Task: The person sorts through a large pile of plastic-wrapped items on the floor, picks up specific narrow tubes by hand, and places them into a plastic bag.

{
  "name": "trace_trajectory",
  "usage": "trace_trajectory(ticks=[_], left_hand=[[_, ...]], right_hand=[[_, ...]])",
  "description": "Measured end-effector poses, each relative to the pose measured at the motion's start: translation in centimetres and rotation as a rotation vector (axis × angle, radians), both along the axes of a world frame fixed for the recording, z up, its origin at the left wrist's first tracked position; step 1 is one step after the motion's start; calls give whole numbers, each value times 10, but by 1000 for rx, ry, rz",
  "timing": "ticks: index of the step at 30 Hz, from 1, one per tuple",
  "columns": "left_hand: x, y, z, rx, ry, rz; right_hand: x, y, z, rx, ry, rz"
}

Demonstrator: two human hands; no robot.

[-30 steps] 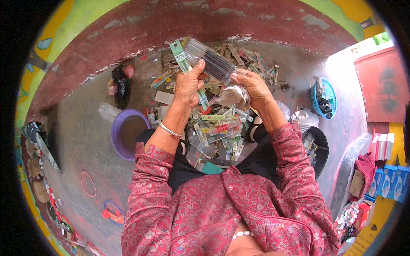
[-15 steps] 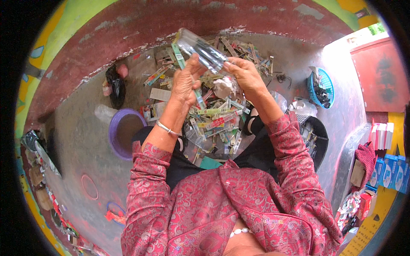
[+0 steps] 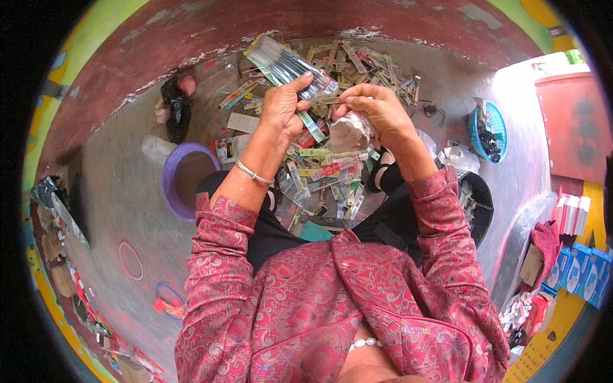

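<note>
My left hand is closed around a clear packet of slim dark pen-like sticks, its thumb across the lower end. A long green-edged strip runs beneath that hand, sticking out below the fingers. Just right of the packet's lower end, my right hand has thumb and forefinger pinched together; what lies between them is too small to make out. A crumpled whitish piece shows right under those fingers. Whether the right hand grips it, I cannot tell. Below both hands spreads a pile of flat, colourful strip packages.
A purple basin stands left on the floor, with a black plastic bag beyond it. To the right are a blue basket and a black tub beside my leg. Blue boxes line the right side.
The packet has moved left and away from my right hand, and now lies over the green strip in my left hand. My right hand has let go of the packet's end.
</note>
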State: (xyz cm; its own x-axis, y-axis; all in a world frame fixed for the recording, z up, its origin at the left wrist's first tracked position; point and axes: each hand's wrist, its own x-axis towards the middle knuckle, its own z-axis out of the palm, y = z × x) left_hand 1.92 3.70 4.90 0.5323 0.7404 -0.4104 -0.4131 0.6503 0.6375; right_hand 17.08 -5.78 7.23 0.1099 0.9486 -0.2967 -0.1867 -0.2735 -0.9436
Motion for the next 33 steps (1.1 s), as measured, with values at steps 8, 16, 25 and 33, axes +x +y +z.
trace_trajectory(ticks=[8,16,25,33], left_hand=[[2,-6,6,89,11,-70],[3,-16,11,135,56,-106],[2,-18,17,288,35,-256],[5,-18,14,226,133,-249]], right_hand=[[-5,1,7,502,-586,-41],[-14,9,17,550,-1036,-122],[-1,11,12,224,-629,-219],[19,12,28,347,-774,-564]])
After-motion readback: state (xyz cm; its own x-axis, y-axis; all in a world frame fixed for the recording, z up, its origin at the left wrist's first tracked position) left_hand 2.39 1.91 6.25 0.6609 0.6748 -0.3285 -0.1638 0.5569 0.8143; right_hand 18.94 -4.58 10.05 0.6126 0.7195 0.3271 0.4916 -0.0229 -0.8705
